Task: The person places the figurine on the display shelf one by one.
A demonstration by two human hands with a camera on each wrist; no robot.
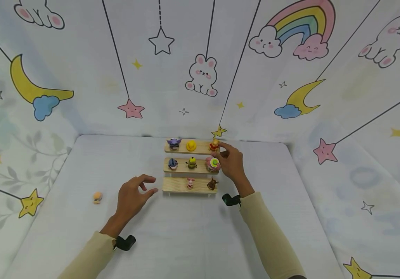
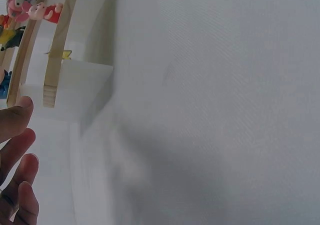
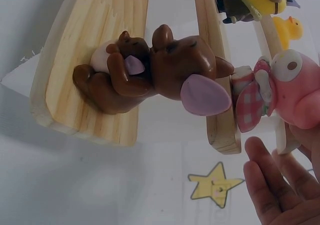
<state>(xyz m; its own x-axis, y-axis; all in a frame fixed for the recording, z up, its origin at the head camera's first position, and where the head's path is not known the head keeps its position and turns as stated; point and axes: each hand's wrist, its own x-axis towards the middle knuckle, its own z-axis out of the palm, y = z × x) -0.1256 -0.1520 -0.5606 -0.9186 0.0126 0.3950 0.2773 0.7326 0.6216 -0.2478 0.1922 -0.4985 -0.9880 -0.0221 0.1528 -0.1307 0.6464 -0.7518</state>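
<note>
Three pale wooden shelves [image 1: 179, 185] rise in steps, with small toy figurines standing on them. At the right end of the top shelf, my right hand [image 1: 232, 162] has thumb and index finger around a Winnie the Pooh figurine [image 1: 214, 145], pinching it; the right wrist view hides this contact. Just below are a pink figurine [image 1: 213, 164] and a brown kangaroo figurine [image 3: 175, 65]. My left hand [image 1: 132, 195] hovers left of the bottom shelf, thumb and fingers apart, holding nothing. A piglet figurine [image 1: 190, 183] stands mid-shelf there.
A small orange-and-tan figurine [image 1: 97, 197] lies on the white-covered table at the left. The top shelf also bears a purple figurine [image 1: 174, 143] and a yellow duck [image 1: 191, 145]; the middle one, a blue figurine [image 1: 173, 164] and a minion [image 1: 191, 162]. A printed cloth wall [image 1: 172, 85] stands behind.
</note>
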